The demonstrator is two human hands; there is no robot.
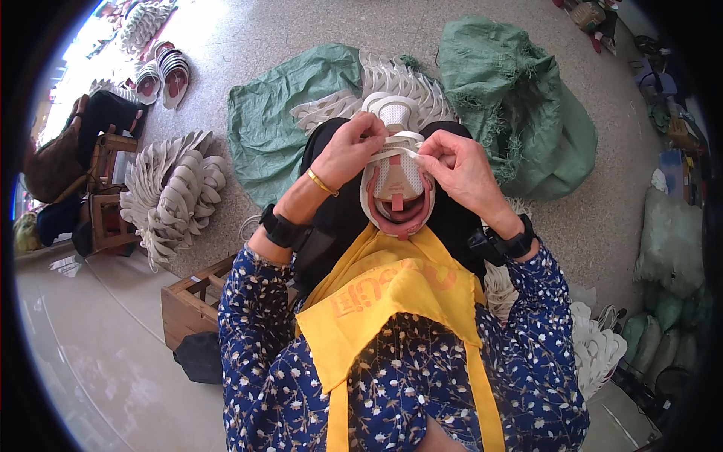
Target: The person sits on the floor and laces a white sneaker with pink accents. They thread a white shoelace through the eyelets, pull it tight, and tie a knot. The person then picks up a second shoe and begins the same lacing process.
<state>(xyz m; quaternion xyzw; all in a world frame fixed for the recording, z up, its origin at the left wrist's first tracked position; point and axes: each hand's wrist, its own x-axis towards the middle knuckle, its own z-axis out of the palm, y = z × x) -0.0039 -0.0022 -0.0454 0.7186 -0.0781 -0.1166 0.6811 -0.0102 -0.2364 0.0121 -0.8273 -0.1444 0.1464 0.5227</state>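
1. Grey speckled floor (248, 45) spreads across the far part of the room, as I see it.
2. Glossy pale floor tiles (105, 339) meet it on the left, catching soft reflections.
3. A slatted wooden frame (184, 316) sits low here; more wooden furniture (113, 218) stands farther left.
4. White glare floods the far-left corner.

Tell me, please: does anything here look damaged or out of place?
Yes, one thing: the green sack beyond the right hand is frayed and stringy along its edge, so it looks worn or torn. I see no clear damage on the shoe between the hands.
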